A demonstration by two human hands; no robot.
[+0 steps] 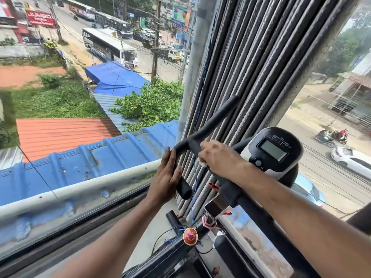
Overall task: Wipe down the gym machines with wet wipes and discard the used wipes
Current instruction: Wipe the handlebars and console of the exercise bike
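Right hand [217,158] around wipe [203,163]

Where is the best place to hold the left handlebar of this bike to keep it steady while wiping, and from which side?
Probably the short padded end of the handlebar, below its bend, taken from the window side. The left hand lies flat against it there now; its fingers could wrap the round grip. This leaves the bar clear for the right hand and its wipe.
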